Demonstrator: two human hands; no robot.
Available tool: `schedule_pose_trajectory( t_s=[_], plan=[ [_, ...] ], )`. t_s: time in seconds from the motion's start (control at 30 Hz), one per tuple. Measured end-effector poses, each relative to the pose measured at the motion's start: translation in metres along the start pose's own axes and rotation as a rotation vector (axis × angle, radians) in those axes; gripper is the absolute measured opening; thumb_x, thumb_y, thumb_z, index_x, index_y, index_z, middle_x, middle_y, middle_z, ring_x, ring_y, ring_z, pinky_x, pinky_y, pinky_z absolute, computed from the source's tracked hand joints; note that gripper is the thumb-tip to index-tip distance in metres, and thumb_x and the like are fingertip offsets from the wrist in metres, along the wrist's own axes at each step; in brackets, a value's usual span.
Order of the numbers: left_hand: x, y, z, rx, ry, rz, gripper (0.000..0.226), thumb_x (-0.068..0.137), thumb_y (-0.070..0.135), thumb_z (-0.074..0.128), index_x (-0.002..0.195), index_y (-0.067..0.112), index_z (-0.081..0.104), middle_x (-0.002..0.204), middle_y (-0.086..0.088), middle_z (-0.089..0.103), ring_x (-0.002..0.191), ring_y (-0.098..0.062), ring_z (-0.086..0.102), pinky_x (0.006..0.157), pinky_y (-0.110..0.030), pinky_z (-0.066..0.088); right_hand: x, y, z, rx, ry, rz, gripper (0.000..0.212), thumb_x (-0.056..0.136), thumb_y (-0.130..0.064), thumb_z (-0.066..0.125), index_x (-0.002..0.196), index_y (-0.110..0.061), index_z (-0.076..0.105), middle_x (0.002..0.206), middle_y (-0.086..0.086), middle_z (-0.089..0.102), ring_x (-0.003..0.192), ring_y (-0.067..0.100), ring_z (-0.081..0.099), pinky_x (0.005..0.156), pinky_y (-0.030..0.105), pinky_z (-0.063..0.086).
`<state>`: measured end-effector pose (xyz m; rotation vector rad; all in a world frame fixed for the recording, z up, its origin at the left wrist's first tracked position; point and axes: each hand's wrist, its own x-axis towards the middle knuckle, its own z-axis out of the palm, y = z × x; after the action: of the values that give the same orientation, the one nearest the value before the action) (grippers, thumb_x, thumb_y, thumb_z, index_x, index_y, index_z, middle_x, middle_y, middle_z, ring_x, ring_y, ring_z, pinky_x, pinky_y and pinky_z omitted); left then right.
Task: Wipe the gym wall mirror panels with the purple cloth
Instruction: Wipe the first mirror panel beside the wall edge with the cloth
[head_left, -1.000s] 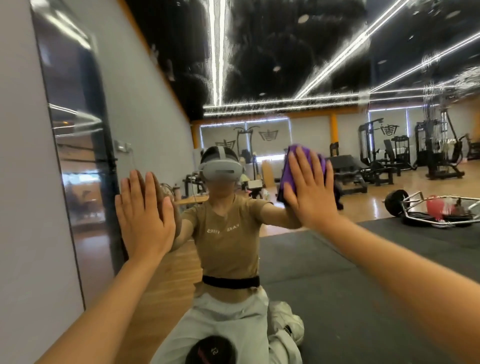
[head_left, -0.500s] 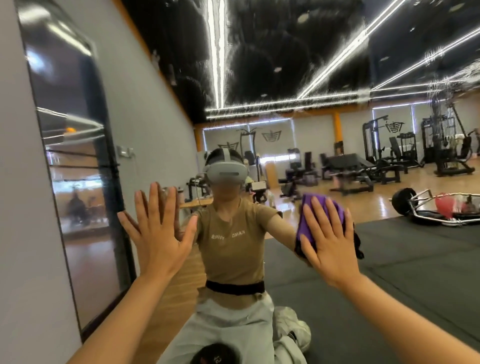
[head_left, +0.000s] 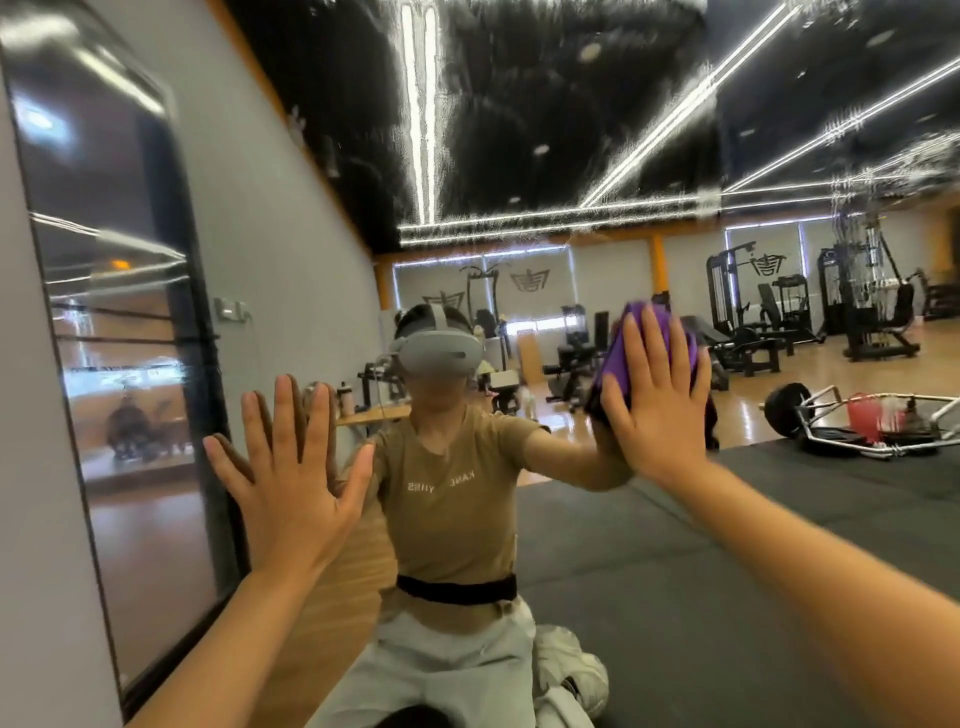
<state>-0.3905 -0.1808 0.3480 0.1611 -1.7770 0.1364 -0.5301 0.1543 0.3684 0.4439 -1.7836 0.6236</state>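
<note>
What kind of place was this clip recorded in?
A gym, seen mostly as a reflection in a wall mirror. Weight machines stand on a wooden floor, a loaded barbell frame lies by black rubber matting, and the right hand presses a purple cloth flat to the glass.

Glossy mirror (head_left: 597, 156), soft cloth (head_left: 618, 358)
</note>
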Motion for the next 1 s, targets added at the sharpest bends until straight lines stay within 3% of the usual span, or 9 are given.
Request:
schedule_pose_trajectory(
  t_s=[0.13,0.23,0.47,0.63,0.83,1.0],
  plan=[
    [0.0,-0.001,0.001,0.019,0.012,0.006,0.08,0.096,0.063,0.029,0.162,0.02,0.018,0.17,-0.006,-0.001,0.156,-0.033,-0.003,0.115,-0.074,0.002,0.088,0.007,-0.025,-0.05,-0.03,-0.036,0.072,0.098,-0.055,0.016,0.162,-0.026,0.001,0.17,-0.002,-0.001,0.156,0.019,-0.007,0.123,0.043,-0.011],
    [0.0,-0.001,0.003,0.034,0.018,0.006,0.081,0.095,0.063,0.031,0.161,0.019,0.018,0.17,-0.007,-0.001,0.155,-0.033,-0.003,0.115,-0.074,0.003,0.099,0.008,-0.026,-0.059,0.006,-0.051,0.07,0.099,-0.053,0.017,0.162,-0.023,0.006,0.171,-0.001,0.002,0.156,0.02,-0.005,0.124,0.045,-0.008],
    [0.0,-0.001,0.006,0.04,0.044,0.016,0.082,0.093,0.064,0.033,0.161,0.019,0.021,0.17,-0.009,0.003,0.155,-0.034,-0.001,0.115,-0.073,0.002,0.0,0.024,0.0,-0.044,0.101,-0.104,0.065,0.102,-0.043,0.027,0.161,-0.017,0.018,0.168,0.004,0.017,0.156,0.025,0.01,0.125,0.049,0.003],
    [-0.001,0.0,0.007,0.038,0.057,0.01,0.082,0.093,0.063,0.034,0.161,0.019,0.022,0.17,-0.009,0.004,0.155,-0.034,0.0,0.115,-0.073,0.002,-0.107,0.052,0.016,-0.114,0.016,-0.214,0.061,0.107,-0.049,0.021,0.162,-0.021,0.017,0.169,0.003,0.014,0.155,0.031,0.014,0.123,0.058,0.011],
    [0.0,-0.001,0.007,0.057,0.066,0.02,0.082,0.094,0.065,0.033,0.16,0.018,0.023,0.169,-0.011,0.006,0.155,-0.036,0.002,0.116,-0.073,0.002,-0.104,0.052,0.01,-0.109,-0.049,-0.208,0.064,0.105,-0.048,0.025,0.162,-0.023,0.012,0.17,-0.001,0.009,0.156,0.026,0.01,0.125,0.052,0.006],
    [0.0,0.001,0.007,0.061,0.081,0.022,0.082,0.094,0.064,0.032,0.161,0.018,0.021,0.169,-0.011,0.007,0.155,-0.036,0.004,0.117,-0.071,0.001,0.011,0.026,-0.016,0.005,-0.047,0.051,0.072,0.098,-0.053,0.017,0.16,-0.024,-0.001,0.169,-0.002,-0.002,0.152,0.009,-0.015,0.12,0.033,-0.02]
  ],
)
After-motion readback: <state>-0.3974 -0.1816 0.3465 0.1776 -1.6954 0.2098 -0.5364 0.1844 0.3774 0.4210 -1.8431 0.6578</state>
